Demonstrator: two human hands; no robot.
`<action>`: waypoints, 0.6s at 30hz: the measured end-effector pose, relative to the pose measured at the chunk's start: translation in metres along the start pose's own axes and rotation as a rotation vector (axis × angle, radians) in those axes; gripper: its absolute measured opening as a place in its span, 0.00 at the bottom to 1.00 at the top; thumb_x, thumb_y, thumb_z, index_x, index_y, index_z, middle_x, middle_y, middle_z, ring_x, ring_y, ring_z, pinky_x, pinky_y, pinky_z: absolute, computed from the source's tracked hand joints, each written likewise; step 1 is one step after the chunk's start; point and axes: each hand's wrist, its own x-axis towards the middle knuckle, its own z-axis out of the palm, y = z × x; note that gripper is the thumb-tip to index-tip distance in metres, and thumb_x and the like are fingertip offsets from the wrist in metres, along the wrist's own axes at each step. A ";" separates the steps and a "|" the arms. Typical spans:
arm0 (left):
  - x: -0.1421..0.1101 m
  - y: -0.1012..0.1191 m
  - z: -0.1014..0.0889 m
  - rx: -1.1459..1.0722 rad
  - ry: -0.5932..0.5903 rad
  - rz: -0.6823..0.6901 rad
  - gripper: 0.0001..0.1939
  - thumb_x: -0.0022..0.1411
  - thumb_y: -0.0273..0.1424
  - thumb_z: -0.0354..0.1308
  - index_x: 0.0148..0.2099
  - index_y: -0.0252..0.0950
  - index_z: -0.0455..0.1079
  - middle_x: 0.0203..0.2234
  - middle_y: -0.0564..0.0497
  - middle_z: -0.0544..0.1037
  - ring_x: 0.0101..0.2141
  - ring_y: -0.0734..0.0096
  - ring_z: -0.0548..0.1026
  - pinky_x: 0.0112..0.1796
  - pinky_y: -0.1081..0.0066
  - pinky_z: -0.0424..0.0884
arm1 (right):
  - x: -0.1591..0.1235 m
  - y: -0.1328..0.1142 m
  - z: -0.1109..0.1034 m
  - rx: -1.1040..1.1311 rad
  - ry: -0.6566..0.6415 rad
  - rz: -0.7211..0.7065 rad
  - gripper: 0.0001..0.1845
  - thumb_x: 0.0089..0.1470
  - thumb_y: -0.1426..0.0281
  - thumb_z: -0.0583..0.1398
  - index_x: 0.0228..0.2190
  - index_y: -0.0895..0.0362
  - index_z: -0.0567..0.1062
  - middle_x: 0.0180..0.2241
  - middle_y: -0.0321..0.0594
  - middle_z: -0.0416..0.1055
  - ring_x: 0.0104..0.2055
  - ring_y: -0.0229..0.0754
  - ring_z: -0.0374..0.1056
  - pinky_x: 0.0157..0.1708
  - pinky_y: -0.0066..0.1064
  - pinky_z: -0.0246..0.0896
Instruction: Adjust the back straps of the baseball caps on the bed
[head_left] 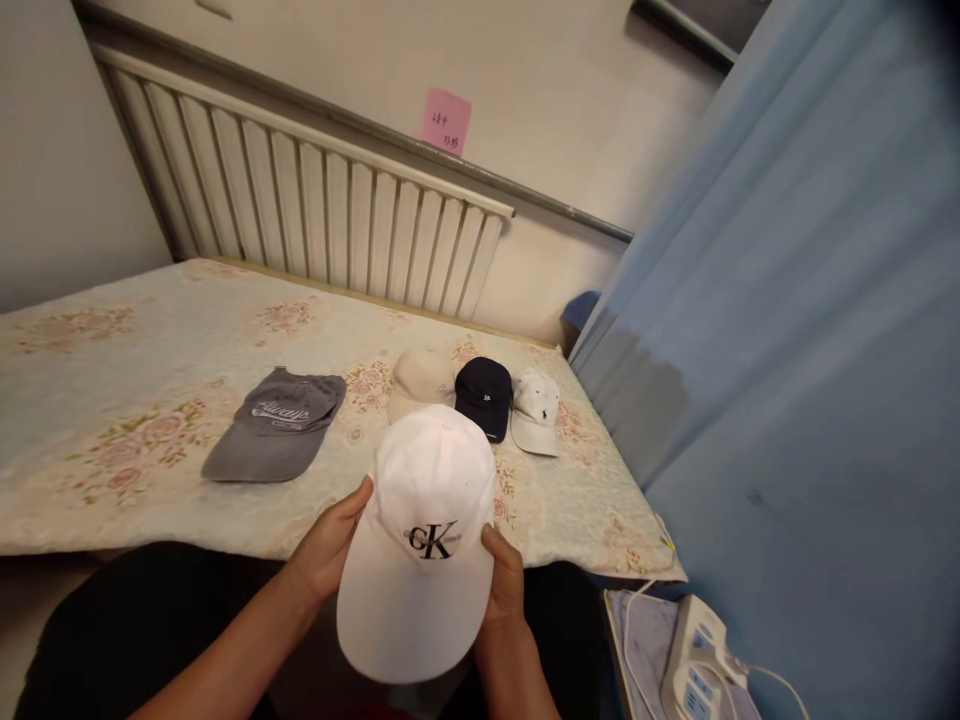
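Note:
A white baseball cap (pixel 420 620) with dark "CK"-like lettering is held up over my lap, its brim pointing down toward me. My left hand (pixel 330 540) grips its left side, the thumb on the edge and the other fingers hidden behind. On the opposite side my right hand (pixel 504 575) holds it the same way. Beyond it, on the bed, a beige cap (pixel 421 375), a black cap (pixel 484 397) and a white cap with a small dark logo (pixel 535 408) lie in a row. Apart from these, to the left, rests a grey cap (pixel 277 430) with white lettering.
The caps lie on a floral bed cover (pixel 187 330). A radiator (pixel 322 190) and a pink note (pixel 447 120) are at the wall behind. A blue curtain (pixel 810 380) hangs on the right. Below it, a power strip (pixel 697 660) with cables sits on a small surface.

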 end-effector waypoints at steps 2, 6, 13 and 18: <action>0.000 -0.003 0.000 0.004 -0.002 -0.032 0.32 0.61 0.46 0.52 0.61 0.30 0.63 0.41 0.38 0.80 0.43 0.46 0.77 0.48 0.51 0.69 | -0.002 -0.001 0.004 0.001 0.023 -0.002 0.27 0.42 0.66 0.63 0.46 0.59 0.73 0.40 0.47 0.78 0.45 0.56 0.73 0.46 0.52 0.66; 0.001 -0.003 -0.002 0.008 0.002 -0.036 0.33 0.60 0.47 0.53 0.60 0.29 0.64 0.40 0.38 0.80 0.42 0.46 0.78 0.47 0.51 0.70 | -0.006 -0.004 0.010 -0.009 0.025 -0.032 0.29 0.39 0.68 0.64 0.48 0.58 0.72 0.36 0.44 0.79 0.44 0.56 0.73 0.46 0.53 0.66; -0.001 0.004 0.005 -0.019 -0.007 -0.011 0.31 0.61 0.45 0.52 0.59 0.29 0.64 0.40 0.39 0.80 0.41 0.47 0.78 0.47 0.51 0.70 | 0.002 -0.002 0.009 0.057 0.098 -0.030 0.27 0.42 0.69 0.64 0.47 0.56 0.73 0.33 0.41 0.80 0.42 0.54 0.75 0.46 0.51 0.66; -0.002 0.010 0.015 -0.009 0.032 0.095 0.27 0.63 0.41 0.51 0.59 0.30 0.64 0.39 0.39 0.81 0.41 0.48 0.78 0.48 0.50 0.69 | 0.011 0.002 -0.001 0.053 0.118 -0.023 0.22 0.44 0.68 0.65 0.44 0.58 0.74 0.34 0.42 0.80 0.41 0.52 0.75 0.46 0.50 0.67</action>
